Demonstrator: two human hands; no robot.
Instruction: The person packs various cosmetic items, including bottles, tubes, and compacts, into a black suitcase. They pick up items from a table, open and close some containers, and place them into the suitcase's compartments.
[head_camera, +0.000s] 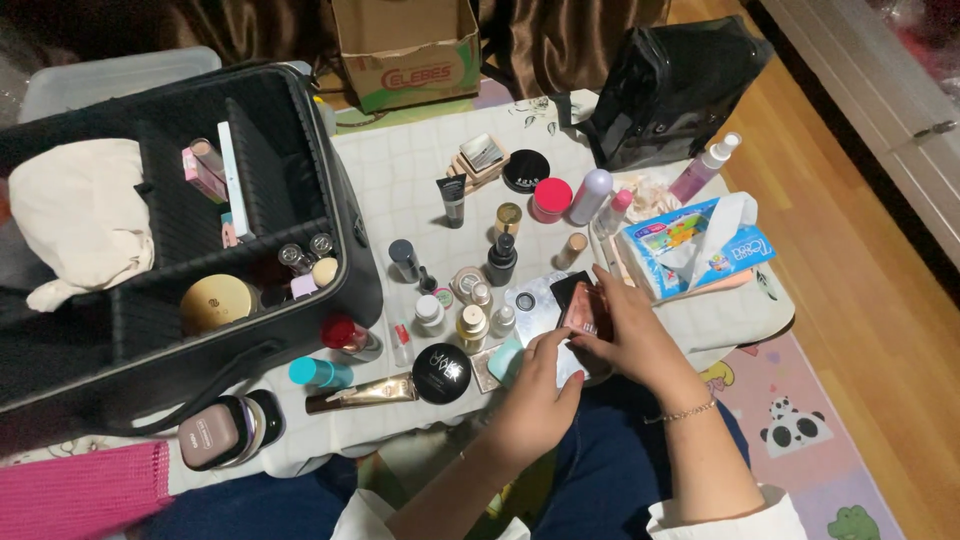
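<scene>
Both hands meet at the near right of the bench (400, 180). The right hand (635, 335) pinches a small open compact (583, 308) with pinkish pans, lid raised, just left of the tissue pack (700, 245); the left hand (535, 385) rests its curled fingers at the compact's near edge. The black organiser case (250, 200) at the left holds only a few pieces (a gold jar, small bottles, slim boxes), while most bottles and tubes stand loose on the bench, so sorting looks barely begun.
</scene>
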